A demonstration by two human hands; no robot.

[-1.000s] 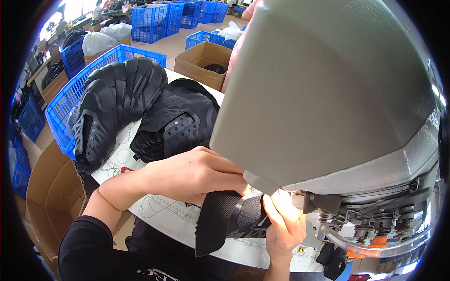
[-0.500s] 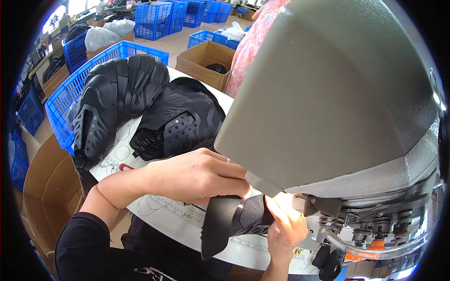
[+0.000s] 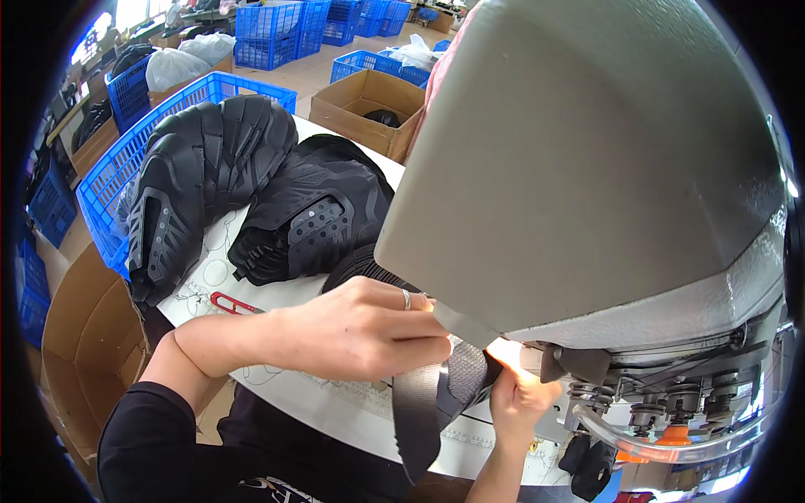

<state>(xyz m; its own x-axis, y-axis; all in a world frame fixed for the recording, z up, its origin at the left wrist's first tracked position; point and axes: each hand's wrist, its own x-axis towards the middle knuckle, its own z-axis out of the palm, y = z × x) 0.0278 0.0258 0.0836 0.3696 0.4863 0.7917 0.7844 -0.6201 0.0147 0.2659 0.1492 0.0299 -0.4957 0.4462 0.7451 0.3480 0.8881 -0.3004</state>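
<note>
A wide black webbing strap hangs down over the table's near edge, attached to or lying against a dark mesh fabric piece. My left hand, with a ring on one finger, is closed on the strap's upper end, its fingertips hidden under the sewing machine head. My right hand grips the right side of the mesh piece, thumb and fingers partly covered by the machine. The needle area is out of sight behind the machine's casing. A ribbed black part shows just behind my left hand.
Black moulded padded pieces lie on the white table, near red thread snips. A blue crate and a cardboard box stand at the left. Another box is behind. Thread guides jut out at right.
The strap and mesh piece have shifted right, with the strap's free end swinging right and lower. My right hand has moved slightly right. More of the red snips and my ring now shows.
</note>
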